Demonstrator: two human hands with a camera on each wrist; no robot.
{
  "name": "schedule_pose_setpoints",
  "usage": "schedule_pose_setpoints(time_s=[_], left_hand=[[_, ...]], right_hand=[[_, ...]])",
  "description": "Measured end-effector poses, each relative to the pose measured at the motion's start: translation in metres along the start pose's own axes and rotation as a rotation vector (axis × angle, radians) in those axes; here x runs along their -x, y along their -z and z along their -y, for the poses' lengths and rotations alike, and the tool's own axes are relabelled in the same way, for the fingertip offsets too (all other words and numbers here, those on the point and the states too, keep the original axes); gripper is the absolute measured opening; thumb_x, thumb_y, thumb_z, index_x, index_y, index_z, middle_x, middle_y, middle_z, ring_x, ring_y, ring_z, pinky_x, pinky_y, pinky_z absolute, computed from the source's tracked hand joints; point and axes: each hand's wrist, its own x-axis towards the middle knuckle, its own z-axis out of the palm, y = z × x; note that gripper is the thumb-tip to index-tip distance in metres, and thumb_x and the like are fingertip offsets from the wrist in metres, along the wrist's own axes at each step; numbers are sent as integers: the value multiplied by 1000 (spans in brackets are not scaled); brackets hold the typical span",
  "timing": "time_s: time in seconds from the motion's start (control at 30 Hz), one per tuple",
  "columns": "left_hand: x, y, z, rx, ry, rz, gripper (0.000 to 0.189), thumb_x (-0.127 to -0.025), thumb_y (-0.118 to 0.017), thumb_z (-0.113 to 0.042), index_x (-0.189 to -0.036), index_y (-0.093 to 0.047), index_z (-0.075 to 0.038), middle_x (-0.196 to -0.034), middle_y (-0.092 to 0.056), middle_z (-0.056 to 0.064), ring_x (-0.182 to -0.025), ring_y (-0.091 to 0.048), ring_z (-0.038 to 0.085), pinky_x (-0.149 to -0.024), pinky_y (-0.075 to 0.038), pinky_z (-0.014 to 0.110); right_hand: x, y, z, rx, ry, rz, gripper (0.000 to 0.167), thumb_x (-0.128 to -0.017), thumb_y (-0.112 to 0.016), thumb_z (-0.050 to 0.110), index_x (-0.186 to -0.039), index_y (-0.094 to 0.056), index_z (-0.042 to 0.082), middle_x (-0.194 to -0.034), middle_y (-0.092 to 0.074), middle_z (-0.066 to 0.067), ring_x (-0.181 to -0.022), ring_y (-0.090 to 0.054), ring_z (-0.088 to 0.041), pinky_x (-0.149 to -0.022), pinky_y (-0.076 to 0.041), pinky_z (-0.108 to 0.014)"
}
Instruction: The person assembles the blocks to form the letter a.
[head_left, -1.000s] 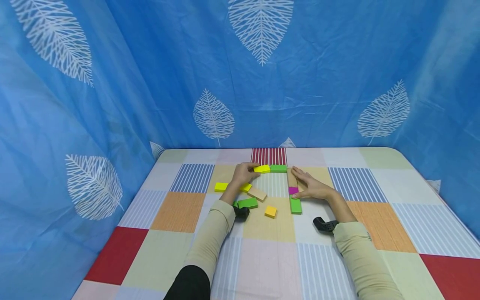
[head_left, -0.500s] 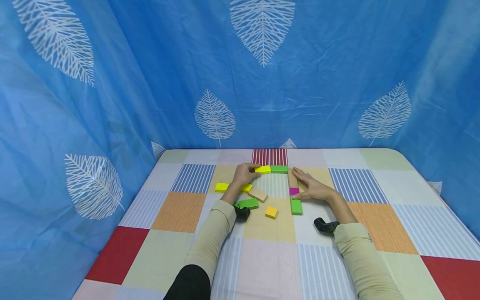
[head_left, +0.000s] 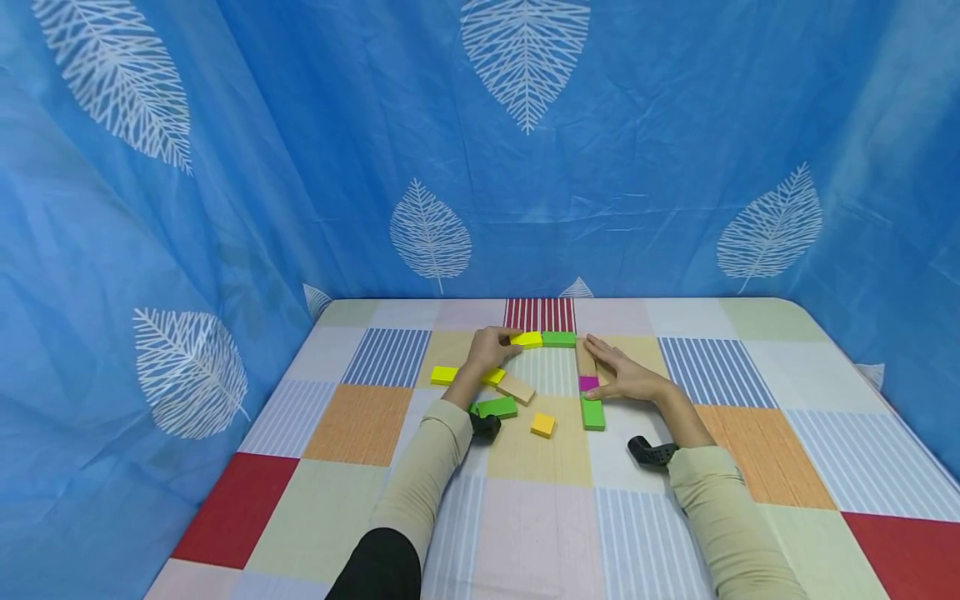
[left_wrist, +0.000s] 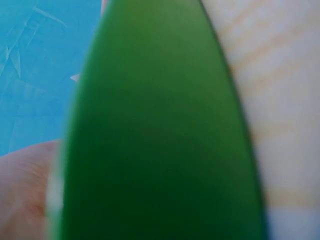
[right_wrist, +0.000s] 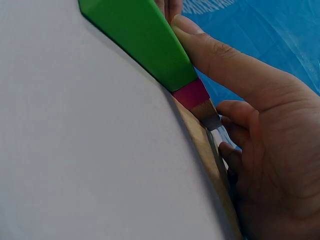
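In the head view, my left hand point(head_left: 491, 348) pinches the left end of a yellow block point(head_left: 529, 339), which lies in line with a green block point(head_left: 558, 339). My right hand point(head_left: 628, 373) lies along a column of blocks: plain wood point(head_left: 585, 357), magenta point(head_left: 588, 383) and green point(head_left: 592, 414). Its thumb rests at the near green block point(right_wrist: 140, 45) in the right wrist view, while the other fingers extend along the far side by the wood. A blurred green block point(left_wrist: 160, 125) fills most of the left wrist view and hides the left fingertips.
Loose blocks lie around the left forearm: a yellow block point(head_left: 444, 375), a wooden block point(head_left: 516, 389) and a green block point(head_left: 497, 407). An orange-yellow block point(head_left: 542, 425) sits nearer the middle. A patchwork cloth point(head_left: 536, 533) covers the table, and a blue curtain point(head_left: 600, 167) hangs behind it.
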Motion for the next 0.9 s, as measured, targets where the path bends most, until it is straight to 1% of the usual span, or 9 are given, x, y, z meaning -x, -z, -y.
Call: schedule_pose_setpoints(time_s=[0.23, 0.37, 0.47, 0.53, 0.6, 0.73, 0.83, 0.9], left_hand=[[0, -1, -1, -14, 7, 3, 35, -85, -68, -18, -120, -64, -19, -114, -63, 2, -90, -54, 14, -79, -48, 24], [1, 0, -2, -14, 17, 12, 37, -84, -68, -19, -121, -63, -19, -113, -64, 1, -87, -52, 14, -75, -46, 22], [2, 2, -2, 0, 3, 29, 40, -85, -68, -20, -124, -61, -16, -110, -64, 3, -85, -51, 17, -73, -47, 24], [3, 5, -2, 12, -10, 37, 42, -85, -67, -20, -126, -59, -14, -113, -63, 5, -90, -54, 18, -77, -48, 24], [5, 7, 0, 25, -20, 33, 44, -86, -67, -22, -127, -57, -12, -117, -61, 6, -98, -57, 18, -83, -48, 26], [8, 13, 4, 68, -12, 17, 45, -86, -66, -26, -128, -56, -12, -126, -56, 6, -115, -53, 20, -93, -45, 31], [13, 20, 8, 103, -24, 13, 42, -89, -63, -26, -128, -56, -11, -128, -55, 5, -119, -50, 21, -96, -42, 34], [18, 24, 11, 113, -44, 10, 40, -91, -60, -27, -127, -57, -10, -127, -56, 5, -119, -49, 21, -97, -41, 34]], right_hand=[[0, 0, 0, 9, -14, 3, 103, -74, -76, 36, -148, -13, 4, -153, 0, -16, -137, 5, -39, -108, 2, -55], [0, 0, 0, 5, -19, 0, 102, -73, -76, 36, -148, -13, 5, -153, 0, -15, -137, 6, -39, -107, 2, -56], [0, 0, -1, -2, -15, -2, 102, -73, -77, 35, -148, -13, 5, -153, 0, -15, -137, 6, -40, -107, 3, -57], [0, 0, -1, -3, -12, -1, 102, -73, -77, 35, -148, -13, 4, -153, 0, -15, -137, 6, -40, -107, 3, -57], [0, -1, -1, -4, -15, 0, 103, -73, -77, 36, -148, -13, 5, -153, 0, -15, -137, 6, -40, -107, 3, -57], [0, -1, -2, 1, -32, -2, 104, -73, -76, 39, -148, -12, 7, -154, 0, -12, -137, 6, -39, -107, 1, -58], [-1, -1, -2, 3, -25, -6, 104, -73, -76, 39, -148, -12, 7, -154, 0, -13, -137, 5, -39, -107, 1, -58], [-1, -1, -2, 6, -11, -7, 103, -73, -76, 37, -148, -13, 5, -154, 0, -14, -137, 5, -40, -107, 2, -58]])
